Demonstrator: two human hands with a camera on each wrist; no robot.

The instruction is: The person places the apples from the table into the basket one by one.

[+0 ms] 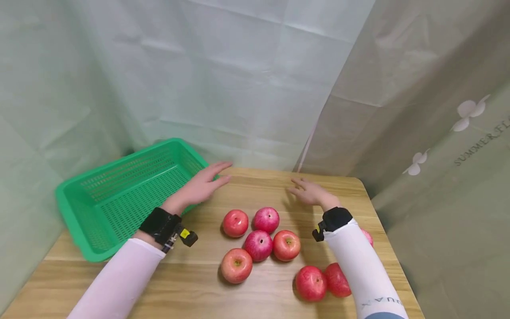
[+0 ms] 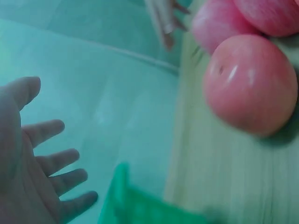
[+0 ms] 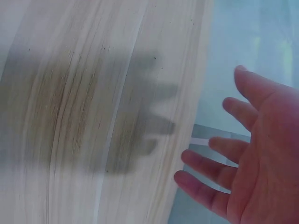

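My left hand [image 1: 200,185] hovers by the right end of a green plastic basket [image 1: 119,166], fingers spread and holding nothing. Over the far part of the table, my right hand [image 1: 311,193] hangs with loosely extended fingers, also holding nothing, its shadow on the wood in the right wrist view. Between and in front of the hands lies a group of several red apples [image 1: 259,245]. Two more apples [image 1: 311,283] touch each other nearer the right forearm, which partly hides one. Another apple [image 1: 368,237] shows only its edge behind the right sleeve. No apple is visible in the basket.
The wooden table [image 1: 191,288] ends at a rounded far right corner. Pale curtains [image 1: 239,79] hang behind it and along both sides. A printed curtain [image 1: 446,186] with flowers and lettering is on the right. The basket stands tilted across the table's left edge area.
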